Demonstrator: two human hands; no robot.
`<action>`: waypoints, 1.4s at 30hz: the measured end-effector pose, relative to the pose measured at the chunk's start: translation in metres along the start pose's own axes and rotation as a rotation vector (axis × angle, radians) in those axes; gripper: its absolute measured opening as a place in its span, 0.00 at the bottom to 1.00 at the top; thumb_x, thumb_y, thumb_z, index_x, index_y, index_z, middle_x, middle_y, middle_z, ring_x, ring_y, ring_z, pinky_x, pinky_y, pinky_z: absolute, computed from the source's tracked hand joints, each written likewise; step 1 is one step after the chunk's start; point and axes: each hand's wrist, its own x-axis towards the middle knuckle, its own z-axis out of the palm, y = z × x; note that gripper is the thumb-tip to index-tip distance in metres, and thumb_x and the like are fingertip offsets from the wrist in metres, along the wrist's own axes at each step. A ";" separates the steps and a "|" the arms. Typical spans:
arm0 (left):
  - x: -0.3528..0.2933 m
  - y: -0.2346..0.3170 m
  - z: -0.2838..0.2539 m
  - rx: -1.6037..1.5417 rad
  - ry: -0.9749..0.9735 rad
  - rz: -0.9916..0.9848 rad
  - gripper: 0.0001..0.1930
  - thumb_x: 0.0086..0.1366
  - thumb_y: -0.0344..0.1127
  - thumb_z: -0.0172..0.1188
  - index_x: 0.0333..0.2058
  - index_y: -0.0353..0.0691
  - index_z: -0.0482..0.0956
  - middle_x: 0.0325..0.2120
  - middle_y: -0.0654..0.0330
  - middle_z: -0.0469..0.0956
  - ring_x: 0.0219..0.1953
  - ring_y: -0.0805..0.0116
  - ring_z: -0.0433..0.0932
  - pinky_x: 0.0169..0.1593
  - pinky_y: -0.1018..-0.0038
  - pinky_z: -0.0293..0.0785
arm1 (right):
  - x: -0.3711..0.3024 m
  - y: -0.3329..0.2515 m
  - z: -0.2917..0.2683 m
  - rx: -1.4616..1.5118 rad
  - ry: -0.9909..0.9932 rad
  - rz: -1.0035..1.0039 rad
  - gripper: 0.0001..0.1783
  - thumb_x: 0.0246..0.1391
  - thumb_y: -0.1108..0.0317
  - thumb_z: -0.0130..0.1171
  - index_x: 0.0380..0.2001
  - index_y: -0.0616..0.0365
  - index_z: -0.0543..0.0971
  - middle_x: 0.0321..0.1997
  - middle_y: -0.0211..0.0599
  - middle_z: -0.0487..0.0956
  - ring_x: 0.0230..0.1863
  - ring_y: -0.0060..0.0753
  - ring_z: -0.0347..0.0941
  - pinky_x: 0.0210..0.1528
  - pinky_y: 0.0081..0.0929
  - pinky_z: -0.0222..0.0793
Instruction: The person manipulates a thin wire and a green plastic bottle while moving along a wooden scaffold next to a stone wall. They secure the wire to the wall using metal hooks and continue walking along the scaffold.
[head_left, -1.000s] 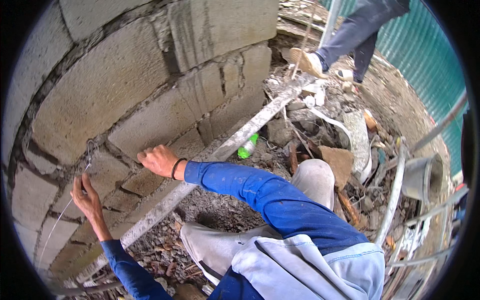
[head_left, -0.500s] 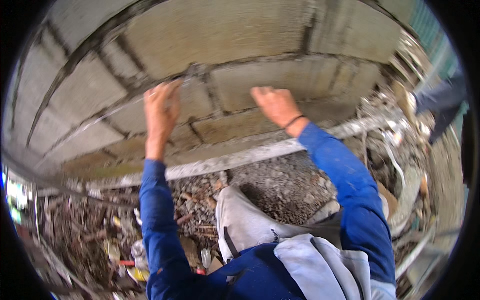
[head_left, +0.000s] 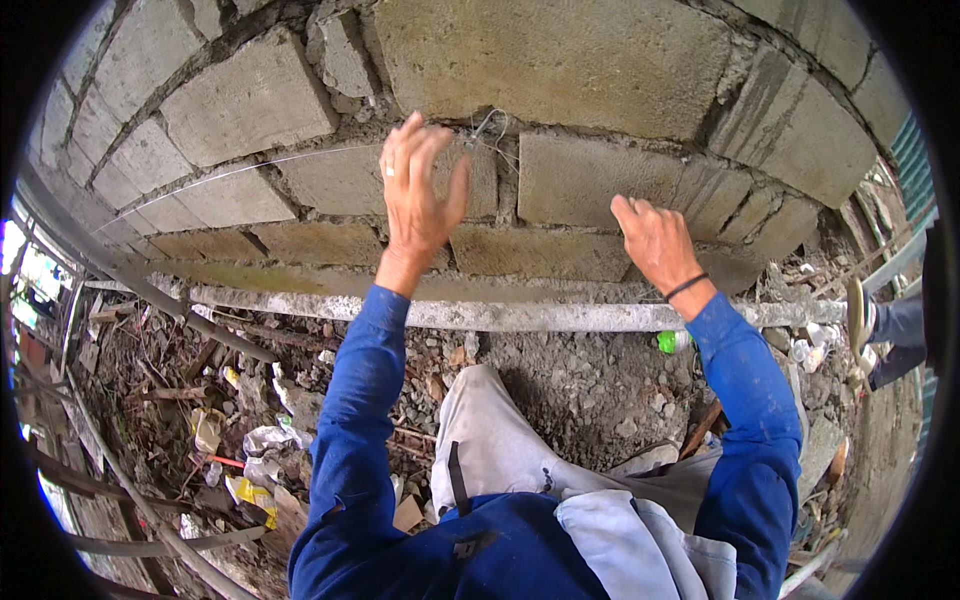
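In front of me rises a wall of grey concrete blocks (head_left: pixel 600 180). My left hand (head_left: pixel 415 195) is raised close to it, fingers spread and slightly bent, with nothing visible in them. Just right of its fingertips, a thin metal nail (head_left: pixel 485 124) sticks out of a mortar joint, with loose loops of thin line around it. A pale string (head_left: pixel 270 163) stretches along the blocks from the far left toward my left hand. Farther right, my right hand (head_left: pixel 658 243) is held before a lower block with its fingers curled together. Whatever they may pinch is hidden.
A whitish ledge (head_left: pixel 500 315) runs along the wall's foot. Below lie rubble, plastic litter (head_left: pixel 275 438) and a green-and-white plastic item (head_left: pixel 675 341). Bent poles (head_left: pixel 150 290) cross the left side. Another person's leg (head_left: pixel 895 325) shows at the right edge.
The head view has shifted, and both hands appear farther right in it. The fingers of my left hand have spread. The nail and its line loops now show clearly beside that hand.
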 end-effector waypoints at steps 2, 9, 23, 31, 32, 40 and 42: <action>-0.021 0.008 -0.003 0.034 -0.073 0.031 0.25 0.57 0.26 0.73 0.54 0.46 0.78 0.47 0.56 0.76 0.53 0.52 0.76 0.56 0.62 0.71 | -0.007 -0.013 -0.005 0.025 -0.040 -0.042 0.05 0.60 0.76 0.54 0.40 0.58 0.73 0.25 0.44 0.77 0.26 0.48 0.82 0.25 0.41 0.79; -0.031 0.016 0.012 0.055 -0.191 0.054 0.24 0.57 0.25 0.70 0.54 0.45 0.80 0.48 0.59 0.76 0.51 0.56 0.78 0.53 0.58 0.75 | -0.027 -0.070 -0.017 0.203 -0.152 -0.161 0.06 0.58 0.75 0.54 0.39 0.59 0.73 0.24 0.42 0.76 0.24 0.47 0.82 0.23 0.39 0.78; -0.025 0.016 0.012 -0.348 -0.073 -0.286 0.07 0.65 0.24 0.66 0.42 0.36 0.83 0.44 0.55 0.85 0.51 0.56 0.84 0.54 0.66 0.79 | 0.013 -0.019 -0.051 0.271 0.123 -0.082 0.04 0.62 0.75 0.53 0.39 0.55 0.74 0.18 0.42 0.74 0.22 0.47 0.78 0.23 0.42 0.76; -0.029 0.015 0.012 -0.874 -0.053 -0.772 0.04 0.68 0.26 0.64 0.40 0.34 0.81 0.44 0.55 0.85 0.48 0.61 0.83 0.52 0.68 0.77 | 0.045 -0.027 0.012 0.392 0.017 0.104 0.08 0.63 0.73 0.52 0.44 0.55 0.75 0.23 0.52 0.78 0.26 0.60 0.78 0.29 0.55 0.71; -0.029 0.013 0.010 -0.773 -0.071 -0.682 0.04 0.67 0.26 0.64 0.40 0.34 0.81 0.44 0.55 0.84 0.48 0.60 0.83 0.52 0.68 0.77 | 0.049 -0.031 0.011 0.411 -0.064 0.123 0.10 0.63 0.73 0.53 0.47 0.54 0.76 0.27 0.52 0.80 0.29 0.59 0.79 0.31 0.54 0.73; -0.020 0.018 0.005 -0.212 -0.089 -0.167 0.07 0.64 0.22 0.65 0.40 0.36 0.81 0.42 0.52 0.84 0.48 0.52 0.83 0.53 0.64 0.78 | 0.066 -0.055 -0.003 0.764 0.125 0.046 0.23 0.64 0.62 0.58 0.60 0.58 0.75 0.53 0.58 0.80 0.52 0.57 0.80 0.54 0.47 0.76; -0.023 0.023 0.007 -0.175 -0.081 -0.130 0.07 0.63 0.21 0.65 0.40 0.36 0.81 0.42 0.53 0.84 0.48 0.53 0.83 0.52 0.63 0.79 | 0.082 -0.072 -0.022 0.977 0.122 0.107 0.23 0.65 0.59 0.59 0.58 0.60 0.76 0.52 0.57 0.81 0.50 0.55 0.81 0.53 0.44 0.77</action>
